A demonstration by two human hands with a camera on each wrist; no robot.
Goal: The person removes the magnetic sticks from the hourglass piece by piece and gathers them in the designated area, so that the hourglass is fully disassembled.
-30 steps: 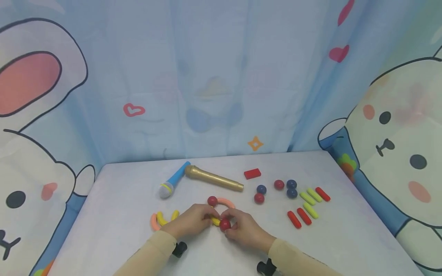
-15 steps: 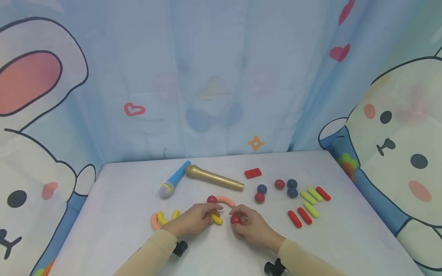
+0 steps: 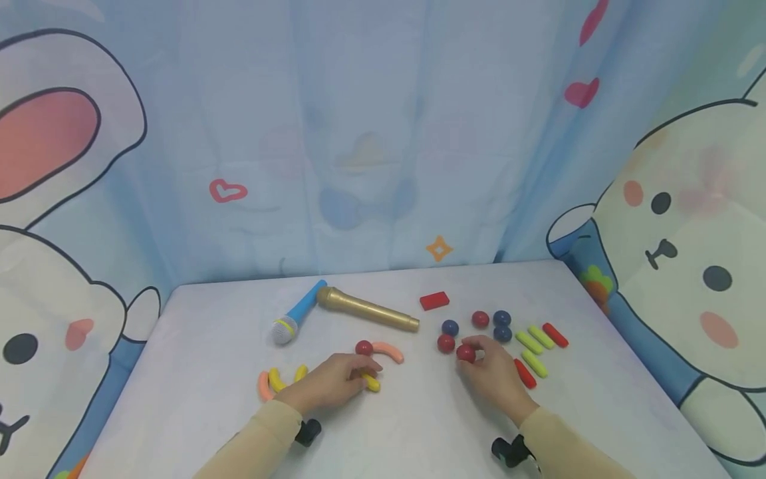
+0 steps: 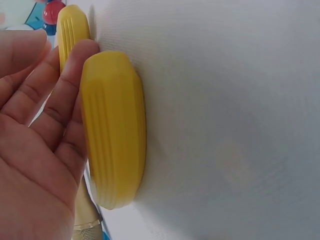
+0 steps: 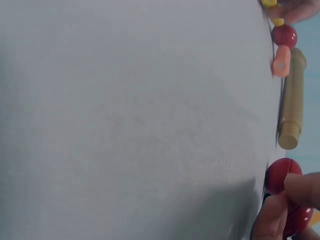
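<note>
The left hand (image 3: 335, 382) lies low on the table (image 3: 197, 372), fingers fairly straight and relaxed, their tips resting against a short yellow stick (image 3: 371, 382). The left wrist view shows that stick (image 4: 114, 130) flat on the table with one finger (image 4: 65, 107) touching its side; nothing curls round it. A second yellow piece (image 4: 72, 27) lies just beyond in that view.

The right hand (image 3: 493, 372) sits further right, fingers bent, pinching a red ball (image 3: 466, 353) between fingertips and thumb. The ball is at the table surface, just beside another red ball (image 3: 445, 343); whether it touches the table I cannot tell. In the right wrist view the fingers (image 5: 300, 190) close over a red ball (image 5: 280, 175) at the frame's edge.

Near the left hand's fingertips lie a red ball (image 3: 364, 347) and a curved orange piece (image 3: 389, 350) touching it. To the left of that hand lie an orange curve (image 3: 263, 386) and two yellow curves (image 3: 277, 380). Behind stand a gold microphone (image 3: 366, 309) and a blue toy microphone (image 3: 297, 313), lying end to end. Around the right hand: a dark blue ball (image 3: 450, 327), a red ball (image 3: 480, 319), two dark blue balls (image 3: 502, 326), a red block (image 3: 434, 301), green sticks (image 3: 534, 344), and red sticks (image 3: 555, 334), one partly hidden under the hand.
</note>
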